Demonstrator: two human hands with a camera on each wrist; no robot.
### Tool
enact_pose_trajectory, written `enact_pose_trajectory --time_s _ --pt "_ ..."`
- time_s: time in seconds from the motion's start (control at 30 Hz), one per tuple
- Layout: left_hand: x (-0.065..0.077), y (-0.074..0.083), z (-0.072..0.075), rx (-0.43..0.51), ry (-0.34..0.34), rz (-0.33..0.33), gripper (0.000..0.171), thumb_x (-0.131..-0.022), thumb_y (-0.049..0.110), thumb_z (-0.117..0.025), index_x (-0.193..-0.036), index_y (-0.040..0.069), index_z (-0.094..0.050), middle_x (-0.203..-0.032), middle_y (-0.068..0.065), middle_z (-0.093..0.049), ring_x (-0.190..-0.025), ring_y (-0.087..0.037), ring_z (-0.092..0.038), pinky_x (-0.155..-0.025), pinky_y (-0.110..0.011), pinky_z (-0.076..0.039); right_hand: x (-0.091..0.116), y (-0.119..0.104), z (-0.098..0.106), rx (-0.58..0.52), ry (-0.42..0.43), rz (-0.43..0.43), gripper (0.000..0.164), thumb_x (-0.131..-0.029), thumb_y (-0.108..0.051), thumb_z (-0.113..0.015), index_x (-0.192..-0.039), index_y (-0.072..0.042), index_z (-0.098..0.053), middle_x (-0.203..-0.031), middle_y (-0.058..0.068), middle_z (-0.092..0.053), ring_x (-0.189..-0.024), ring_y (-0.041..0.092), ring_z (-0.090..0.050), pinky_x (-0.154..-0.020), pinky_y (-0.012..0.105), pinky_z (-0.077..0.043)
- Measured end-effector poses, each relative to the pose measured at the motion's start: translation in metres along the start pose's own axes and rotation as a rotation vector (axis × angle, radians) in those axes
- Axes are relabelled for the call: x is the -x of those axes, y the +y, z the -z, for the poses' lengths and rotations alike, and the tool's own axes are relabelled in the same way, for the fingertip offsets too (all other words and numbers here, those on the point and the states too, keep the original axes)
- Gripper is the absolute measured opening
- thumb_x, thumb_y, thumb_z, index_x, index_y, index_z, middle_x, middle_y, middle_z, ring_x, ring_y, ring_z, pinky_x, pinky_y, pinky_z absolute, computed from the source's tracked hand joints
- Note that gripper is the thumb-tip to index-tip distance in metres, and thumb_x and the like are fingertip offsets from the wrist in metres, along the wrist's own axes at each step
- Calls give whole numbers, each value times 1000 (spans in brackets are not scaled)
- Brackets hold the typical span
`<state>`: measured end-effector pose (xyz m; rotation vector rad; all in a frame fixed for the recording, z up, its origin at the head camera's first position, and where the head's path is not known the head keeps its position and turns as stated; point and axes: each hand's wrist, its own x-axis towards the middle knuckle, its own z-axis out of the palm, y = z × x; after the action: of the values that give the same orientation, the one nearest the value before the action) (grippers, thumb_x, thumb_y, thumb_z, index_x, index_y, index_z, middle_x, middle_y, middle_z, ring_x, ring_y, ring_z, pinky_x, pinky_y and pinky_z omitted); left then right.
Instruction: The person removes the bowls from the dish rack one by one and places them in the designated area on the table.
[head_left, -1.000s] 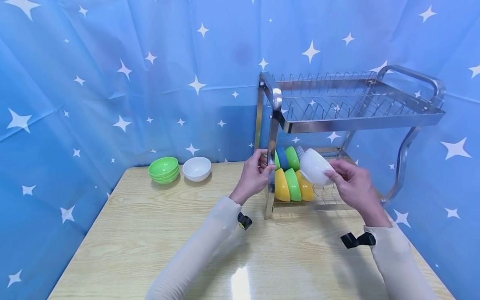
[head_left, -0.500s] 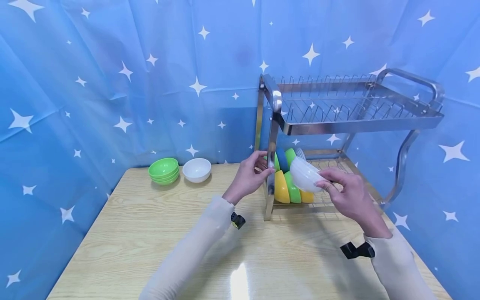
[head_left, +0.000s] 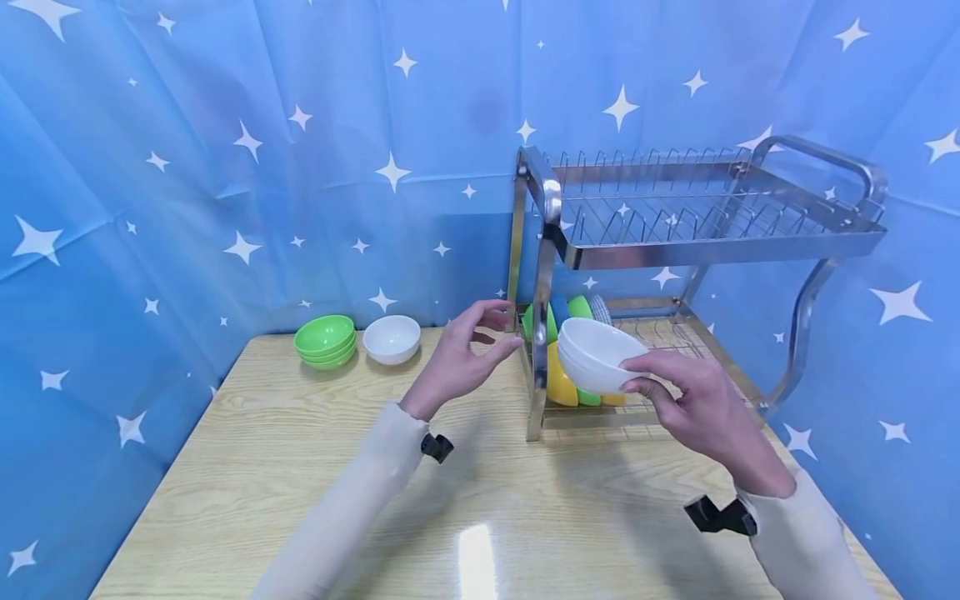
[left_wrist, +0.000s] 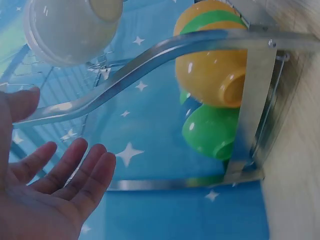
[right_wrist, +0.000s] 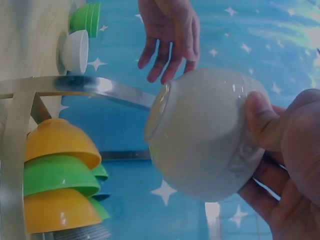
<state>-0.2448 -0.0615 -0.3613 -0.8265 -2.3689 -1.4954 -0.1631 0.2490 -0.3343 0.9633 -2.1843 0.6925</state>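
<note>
My right hand [head_left: 686, 400] pinches a white bowl [head_left: 596, 362] by its right rim, thumb and fingers on opposite sides of the wall. Tilted, mouth up, the bowl hangs in front of the rack's lower shelf; a double line runs along its rim. To the left of the rack post [head_left: 542, 333], my left hand [head_left: 468, 354] holds nothing, its fingers spread and loosely bent. Yellow bowls [right_wrist: 62, 142] and green bowls [right_wrist: 60, 175] stand on edge in a row on the lower shelf, partly hidden by the white bowl in the head view.
The two-tier metal dish rack [head_left: 720, 250] stands at the right of the wooden table [head_left: 300, 458]. At the back left are a stack of green bowls [head_left: 325, 342] and another white bowl [head_left: 392, 339]. A blue star-patterned curtain [head_left: 300, 167] hangs behind.
My left hand has let go of the rack post and moved left. My right hand has brought the white bowl left and slightly down, turning its mouth upward.
</note>
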Motion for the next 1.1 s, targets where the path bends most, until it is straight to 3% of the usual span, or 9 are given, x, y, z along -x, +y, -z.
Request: enact_pose_trajectory --time_s 0.13,0.23,0.33,0.47,0.57,0.67,0.83,1.1 --pt "11 9 15 -81 -21 -56 57 -96 38 -73 -147 22 -51 -138 2 -60 -129 -18 -59 -106 -38 -54 -3 -6 0 -54 -27 64 14 -90 -11 -77 -104 -10 -77 -98 3 -78 -92 11 -71 -92 6 -49" --pt "21 17 25 -145 -44 -113 62 -94 40 -75 -149 24 -49 -145 0 -57 -137 -18 -52 -112 -41 -48 -6 -11 -3 -78 -37 109 28 -102 -33 -60 -105 -11 -77 -98 0 -78 -95 14 -71 -99 7 -47" --pt "31 24 34 -198 -60 -192 65 -91 39 -79 -148 24 -51 -147 1 -55 -140 -16 -48 -115 -44 -44 -9 -16 -8 -96 -40 160 36 -104 -37 -53 -105 -10 -77 -97 0 -78 -95 21 -72 -106 11 -44" --pt "41 34 41 -247 -70 -351 65 -87 34 -83 -144 19 -56 -145 1 -56 -141 -18 -46 -119 -44 -40 -12 -22 -14 -102 -66 199 36 -105 -35 -51 -103 -11 -77 -98 2 -79 -94 26 -74 -112 14 -41" --pt "46 44 42 -281 -85 -472 64 -85 30 -85 -140 13 -58 -144 -2 -58 -142 -22 -47 -121 -41 -38 -14 -26 -18 -81 -94 221 35 -106 -35 -50 -102 -15 -77 -99 0 -79 -95 25 -74 -109 17 -47" --pt "53 54 41 -324 -119 -549 62 -85 26 -85 -139 9 -59 -142 -5 -59 -140 -23 -49 -120 -37 -40 -17 -32 -24 -73 -128 245 33 -107 -34 -48 -101 -17 -76 -100 -4 -78 -98 22 -74 -102 24 -54" --pt "65 64 40 -412 -191 -598 52 -86 20 -84 -133 9 -63 -132 -2 -64 -129 -19 -57 -110 -29 -50 -21 -41 -34 -75 -167 284 26 -106 -31 -53 -100 -17 -74 -98 -9 -75 -100 17 -73 -92 35 -61" --pt "76 67 42 -533 -240 -615 25 -86 14 -84 -109 15 -75 -107 5 -71 -105 -12 -65 -100 -26 -55 -22 -50 -41 -60 -190 262 14 -102 -25 -64 -101 -17 -74 -101 -7 -75 -103 19 -73 -91 41 -62"
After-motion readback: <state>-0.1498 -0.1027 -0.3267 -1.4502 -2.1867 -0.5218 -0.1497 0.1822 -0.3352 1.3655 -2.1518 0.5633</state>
